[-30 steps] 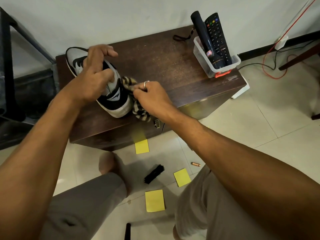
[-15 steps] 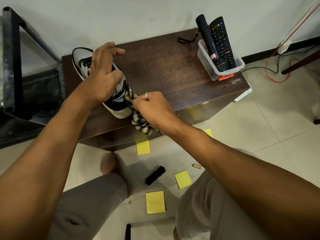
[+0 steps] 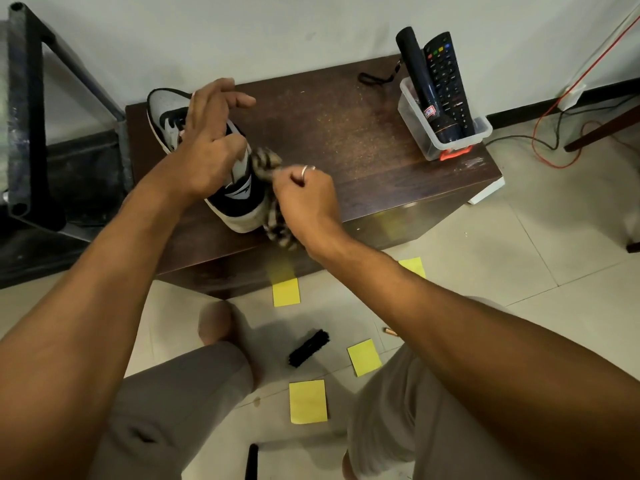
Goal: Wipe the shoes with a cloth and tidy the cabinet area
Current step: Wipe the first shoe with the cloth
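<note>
1. Head view, the step: most likely wiping a shoe [image 3: 239, 199] with the cloth [image 3: 266, 160]. Tidying not yet begun, judging by the brush [image 3: 309, 347] and yellow notes [image 3: 286, 292] down on the floor.
2. Head view, the hands: on top of the shoe, the left hand [image 3: 211, 150], some fingers curled on the top edge to keep it steady, others lifted. Closed tight round the striped cloth, the right hand [image 3: 306, 199], pressed to the shoe's right side near the heel.
3. Head view, the places: shoe on the bench [image 3: 346, 140], front left part, heel toward the person, toe toward the wall. Cloth bunched between shoe and right hand, one end hanging past the bench's front edge.
4. Next move, as a guess: rub the cloth along the side toward the toe, holding the shoe firm so as not to push it off the edge.
</note>
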Available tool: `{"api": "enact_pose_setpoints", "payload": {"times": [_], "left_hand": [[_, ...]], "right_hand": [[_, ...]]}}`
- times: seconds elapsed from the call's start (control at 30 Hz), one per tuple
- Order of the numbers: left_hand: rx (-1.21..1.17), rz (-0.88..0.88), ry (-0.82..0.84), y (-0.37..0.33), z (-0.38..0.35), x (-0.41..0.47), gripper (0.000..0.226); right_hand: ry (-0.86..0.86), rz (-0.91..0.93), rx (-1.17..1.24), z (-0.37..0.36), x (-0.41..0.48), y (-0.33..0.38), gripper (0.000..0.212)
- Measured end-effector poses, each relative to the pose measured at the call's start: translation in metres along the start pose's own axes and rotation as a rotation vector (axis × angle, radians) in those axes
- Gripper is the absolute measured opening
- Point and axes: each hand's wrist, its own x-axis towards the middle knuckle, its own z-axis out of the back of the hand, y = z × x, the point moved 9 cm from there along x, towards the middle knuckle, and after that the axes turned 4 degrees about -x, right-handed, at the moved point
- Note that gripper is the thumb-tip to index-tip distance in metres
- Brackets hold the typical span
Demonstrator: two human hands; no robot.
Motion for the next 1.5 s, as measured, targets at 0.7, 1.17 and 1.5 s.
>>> {"api": "enact_pose_setpoints", "payload": {"times": [0.7, 1.17, 1.5], "left_hand": [[-0.349, 0.661, -0.271, 0.065, 0.011, -0.013, 0.105], [-0.458, 0.59, -0.23, 0.044, 0.003, -0.016, 0.047], [-0.474, 0.541, -0.24, 0.048, 0.003, -0.011, 0.045]], "right_hand": [[0.075, 0.04, 0.123, -0.038, 0.01, 0.005, 0.026], [0.139, 0.048, 0.06, -0.043, 0.022, 0.017, 0.031], [0.154, 0.131, 0.167, -0.035, 0.03, 0.018, 0.033]]}}
